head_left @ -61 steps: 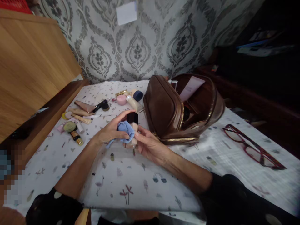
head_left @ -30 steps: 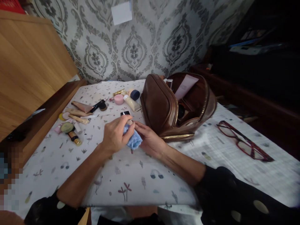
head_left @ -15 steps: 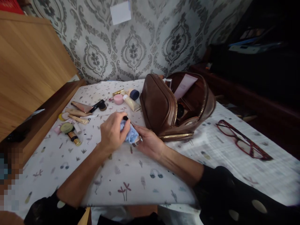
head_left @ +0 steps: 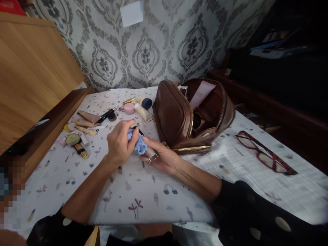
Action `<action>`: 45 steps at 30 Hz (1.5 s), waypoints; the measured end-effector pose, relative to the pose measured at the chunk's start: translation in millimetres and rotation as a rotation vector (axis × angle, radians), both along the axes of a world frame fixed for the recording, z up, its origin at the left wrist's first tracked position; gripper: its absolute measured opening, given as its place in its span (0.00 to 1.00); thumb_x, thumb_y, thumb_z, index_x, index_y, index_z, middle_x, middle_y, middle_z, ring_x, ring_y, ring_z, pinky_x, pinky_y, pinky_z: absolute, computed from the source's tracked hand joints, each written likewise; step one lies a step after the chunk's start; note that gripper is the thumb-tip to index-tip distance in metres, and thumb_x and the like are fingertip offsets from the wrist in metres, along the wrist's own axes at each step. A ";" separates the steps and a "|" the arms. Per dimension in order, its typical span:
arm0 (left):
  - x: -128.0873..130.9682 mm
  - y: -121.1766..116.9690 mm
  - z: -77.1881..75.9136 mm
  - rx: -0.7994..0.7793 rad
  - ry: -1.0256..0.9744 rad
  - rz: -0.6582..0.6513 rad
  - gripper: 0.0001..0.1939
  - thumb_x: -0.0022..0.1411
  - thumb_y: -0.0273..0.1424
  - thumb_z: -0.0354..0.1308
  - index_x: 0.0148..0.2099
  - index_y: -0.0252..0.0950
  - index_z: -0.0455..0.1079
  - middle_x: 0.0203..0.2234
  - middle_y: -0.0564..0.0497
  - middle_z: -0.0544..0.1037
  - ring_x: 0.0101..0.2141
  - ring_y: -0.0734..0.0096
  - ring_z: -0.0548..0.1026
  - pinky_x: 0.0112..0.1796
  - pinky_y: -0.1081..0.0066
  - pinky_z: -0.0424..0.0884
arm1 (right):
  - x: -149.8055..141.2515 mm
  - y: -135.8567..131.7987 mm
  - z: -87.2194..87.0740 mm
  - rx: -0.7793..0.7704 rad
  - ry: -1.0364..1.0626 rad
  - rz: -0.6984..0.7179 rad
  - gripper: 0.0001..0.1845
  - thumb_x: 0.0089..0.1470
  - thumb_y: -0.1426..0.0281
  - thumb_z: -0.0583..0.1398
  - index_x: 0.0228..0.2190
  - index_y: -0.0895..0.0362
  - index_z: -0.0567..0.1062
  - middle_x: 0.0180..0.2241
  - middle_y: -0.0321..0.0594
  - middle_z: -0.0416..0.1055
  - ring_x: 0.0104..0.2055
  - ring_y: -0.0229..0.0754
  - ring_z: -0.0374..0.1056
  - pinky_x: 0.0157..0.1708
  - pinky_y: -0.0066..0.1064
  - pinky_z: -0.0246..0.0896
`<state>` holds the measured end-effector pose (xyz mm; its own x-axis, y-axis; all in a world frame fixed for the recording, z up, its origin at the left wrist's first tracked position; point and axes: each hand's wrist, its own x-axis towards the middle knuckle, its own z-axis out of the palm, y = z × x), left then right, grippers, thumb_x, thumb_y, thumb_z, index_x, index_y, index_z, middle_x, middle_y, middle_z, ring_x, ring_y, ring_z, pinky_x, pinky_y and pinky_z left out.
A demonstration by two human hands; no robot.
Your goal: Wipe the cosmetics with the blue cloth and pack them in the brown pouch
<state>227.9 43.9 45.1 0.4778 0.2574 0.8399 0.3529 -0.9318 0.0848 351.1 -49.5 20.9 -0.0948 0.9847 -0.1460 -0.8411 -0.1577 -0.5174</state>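
Note:
My left hand [head_left: 119,142] is closed round a small blue cloth [head_left: 138,144] and presses it on a glass cosmetic bottle [head_left: 149,151] with a black cap. My right hand [head_left: 162,156] grips that bottle from below, tilted, its base toward me. Both hands hover just above the patterned tablecloth [head_left: 143,194], directly in front of an open brown leather cosmetic bag [head_left: 176,118]. A pink card and small items stick out of the bag.
Several cosmetics lie at the back left: tubes, a pink jar [head_left: 129,108], a dark blue cap [head_left: 146,103], a gold-capped bottle [head_left: 82,151]. Red glasses [head_left: 265,156] rest on newspaper at the right. A wooden cabinet [head_left: 33,71] stands left, patterned wallpaper behind.
The bottle has gone from upright to tilted in my right hand. My left hand has rubbed the blue cloth along it, shifting slightly up and left.

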 end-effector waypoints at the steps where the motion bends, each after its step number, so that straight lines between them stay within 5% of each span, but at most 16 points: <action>1: -1.2 3.4 0.6 -0.041 -0.023 0.012 0.07 0.68 0.31 0.53 0.47 0.36 0.68 0.34 0.49 0.77 0.35 0.68 0.76 0.38 0.70 0.70 | -0.6 -0.9 0.1 0.006 -0.008 0.020 0.16 0.41 0.66 0.75 0.27 0.59 0.76 0.24 0.31 0.73 0.27 0.33 0.66 0.21 0.22 0.56; 6: -0.9 4.0 -2.3 -0.131 -0.059 0.026 0.08 0.69 0.32 0.52 0.48 0.37 0.67 0.34 0.50 0.77 0.36 0.68 0.76 0.39 0.69 0.71 | -0.9 -0.1 -5.7 -0.045 0.013 -0.035 0.10 0.50 0.66 0.71 0.31 0.57 0.77 0.28 0.33 0.76 0.31 0.37 0.69 0.31 0.28 0.64; 12: 6.0 -17.5 -8.1 0.136 0.065 -0.099 0.11 0.66 0.29 0.55 0.51 0.37 0.65 0.31 0.50 0.76 0.32 0.67 0.75 0.34 0.70 0.69 | 4.8 3.0 -8.7 -0.014 -0.029 -0.093 0.10 0.54 0.63 0.68 0.31 0.57 0.77 0.27 0.35 0.76 0.30 0.40 0.72 0.34 0.31 0.67; 16: 5.1 -17.1 -8.4 0.131 0.079 -0.135 0.11 0.66 0.29 0.54 0.51 0.37 0.65 0.31 0.50 0.76 0.32 0.66 0.75 0.34 0.70 0.69 | 7.4 6.3 -10.2 -0.087 0.027 -0.098 0.08 0.58 0.65 0.65 0.31 0.57 0.76 0.26 0.34 0.76 0.28 0.39 0.71 0.31 0.30 0.67; 23: 3.5 -5.0 -10.3 -0.175 -0.019 -0.067 0.09 0.68 0.34 0.52 0.49 0.38 0.65 0.34 0.50 0.76 0.35 0.68 0.75 0.38 0.69 0.71 | 2.3 7.2 -8.3 -0.078 0.011 -0.122 0.10 0.53 0.65 0.69 0.32 0.59 0.77 0.27 0.36 0.77 0.30 0.37 0.72 0.34 0.28 0.68; 28: 5.2 -6.0 -11.6 -0.456 -0.067 -0.102 0.09 0.67 0.38 0.54 0.45 0.40 0.63 0.30 0.53 0.74 0.30 0.72 0.73 0.33 0.71 0.69 | 2.0 3.3 -3.4 0.016 -0.047 -0.185 0.14 0.47 0.64 0.73 0.32 0.57 0.77 0.26 0.31 0.75 0.28 0.34 0.69 0.31 0.24 0.64; 34: 1.6 5.0 -4.9 -0.991 0.306 -0.521 0.15 0.64 0.45 0.58 0.40 0.38 0.69 0.31 0.50 0.77 0.34 0.67 0.75 0.36 0.68 0.73 | 5.5 6.1 -3.3 0.086 -0.090 -0.270 0.17 0.45 0.59 0.73 0.32 0.55 0.77 0.27 0.31 0.74 0.29 0.36 0.67 0.30 0.26 0.61; 37: 0.7 10.6 -4.5 -1.205 0.391 -0.630 0.19 0.57 0.46 0.64 0.43 0.35 0.74 0.34 0.47 0.80 0.34 0.64 0.77 0.36 0.67 0.75 | 5.2 6.4 -4.4 0.095 -0.094 -0.239 0.18 0.44 0.58 0.73 0.30 0.54 0.76 0.26 0.31 0.72 0.30 0.37 0.66 0.29 0.26 0.59; 41: 0.6 12.1 -6.0 -1.322 0.349 -0.626 0.20 0.51 0.44 0.69 0.40 0.34 0.75 0.31 0.48 0.81 0.30 0.65 0.77 0.32 0.68 0.75 | 3.7 4.1 -1.7 0.147 -0.206 -0.187 0.23 0.41 0.52 0.72 0.31 0.54 0.75 0.28 0.33 0.70 0.31 0.37 0.63 0.31 0.27 0.58; 45: 1.6 10.0 -5.5 -1.245 0.297 -0.603 0.17 0.51 0.39 0.69 0.40 0.34 0.74 0.33 0.48 0.80 0.34 0.63 0.78 0.36 0.66 0.76 | 6.4 1.3 4.8 0.255 -0.624 -0.325 0.22 0.44 0.51 0.70 0.32 0.54 0.75 0.32 0.34 0.68 0.37 0.40 0.64 0.40 0.31 0.60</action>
